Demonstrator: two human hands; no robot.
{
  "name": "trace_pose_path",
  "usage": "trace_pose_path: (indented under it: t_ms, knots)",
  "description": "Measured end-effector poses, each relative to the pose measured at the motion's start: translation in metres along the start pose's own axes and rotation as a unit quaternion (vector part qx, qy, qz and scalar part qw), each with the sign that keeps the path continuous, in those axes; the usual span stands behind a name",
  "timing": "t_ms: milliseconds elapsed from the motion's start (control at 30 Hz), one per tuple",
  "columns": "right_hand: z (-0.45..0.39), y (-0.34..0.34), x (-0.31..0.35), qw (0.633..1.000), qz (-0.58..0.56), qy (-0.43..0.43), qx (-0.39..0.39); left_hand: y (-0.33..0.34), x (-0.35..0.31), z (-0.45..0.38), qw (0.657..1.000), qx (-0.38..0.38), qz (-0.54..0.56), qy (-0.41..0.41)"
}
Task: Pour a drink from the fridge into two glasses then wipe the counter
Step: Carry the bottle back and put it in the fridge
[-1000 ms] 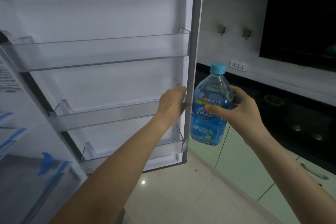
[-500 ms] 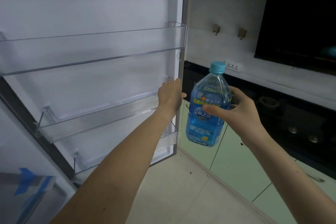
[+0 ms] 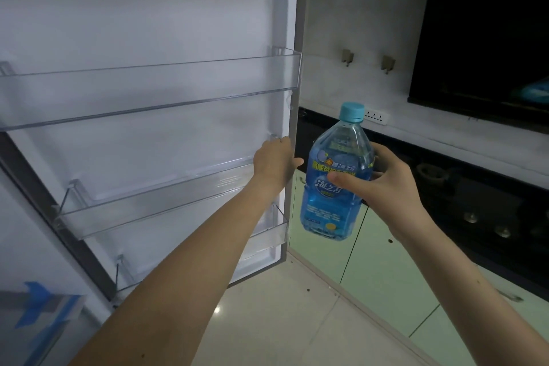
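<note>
A clear plastic drink bottle [image 3: 332, 187] with a light blue cap, a blue label and blue liquid is held upright in the air by my right hand [image 3: 383, 184], which is wrapped around its middle. My left hand [image 3: 274, 162] grips the outer edge of the open white fridge door [image 3: 148, 24], at the level of the middle door shelf. The door's clear plastic shelves [image 3: 148, 92] hold nothing. No glasses are in view.
A dark counter [image 3: 463, 187] with a gas hob runs along the right, over pale green cabinet doors [image 3: 386, 270]. A black range hood [image 3: 481, 33] hangs above it. White wall with a socket strip [image 3: 375, 116] and two hooks. Pale tiled floor [image 3: 282, 321] below.
The fridge door has swung further to the left with my left hand on its edge. The bottle in my right hand has stayed about where it was.
</note>
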State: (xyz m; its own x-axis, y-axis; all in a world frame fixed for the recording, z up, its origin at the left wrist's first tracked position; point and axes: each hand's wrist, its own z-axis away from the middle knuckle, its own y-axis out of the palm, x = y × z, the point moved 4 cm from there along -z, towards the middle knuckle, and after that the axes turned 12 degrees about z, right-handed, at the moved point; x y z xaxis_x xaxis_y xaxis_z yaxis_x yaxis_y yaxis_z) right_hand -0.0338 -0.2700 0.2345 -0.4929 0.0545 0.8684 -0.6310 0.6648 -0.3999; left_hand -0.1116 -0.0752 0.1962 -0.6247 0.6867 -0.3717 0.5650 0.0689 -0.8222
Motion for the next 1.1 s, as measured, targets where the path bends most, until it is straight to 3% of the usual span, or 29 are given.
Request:
trace_pose_path:
  t_ms: [133, 267, 400, 467, 567, 667, 867, 1100]
  knots:
    - [0.008, -0.012, 0.004, 1.000, -0.005, -0.008, -0.005, -0.024, -0.004, 0.018, 0.997, -0.068, 0.007, 0.045]
    - [0.018, -0.023, 0.005, 1.000, -0.017, -0.012, -0.002, -0.048, -0.010, 0.054, 0.970, -0.104, 0.220, 0.030]
    - [0.034, -0.031, 0.004, 0.999, -0.024, -0.015, 0.018, -0.052, -0.023, 0.102, 0.883, -0.019, 0.467, -0.041]
    - [0.045, -0.033, 0.005, 0.999, -0.028, -0.019, 0.028, -0.050, -0.032, 0.130, 0.854, 0.035, 0.517, -0.050]
    - [0.065, -0.035, 0.006, 0.998, -0.036, -0.026, 0.049, -0.042, -0.040, 0.172, 0.839, 0.085, 0.534, -0.062]
    - [0.089, -0.034, 0.007, 0.996, -0.034, -0.038, 0.074, -0.036, -0.044, 0.216, 0.846, 0.096, 0.518, -0.080]
    - [0.138, -0.014, 0.011, 0.988, -0.034, -0.048, 0.143, -0.055, -0.045, 0.297, 0.898, 0.046, 0.421, -0.116]
    - [0.178, 0.041, 0.034, 0.968, -0.052, -0.071, 0.234, -0.090, -0.006, 0.365, 0.895, -0.026, 0.403, -0.190]
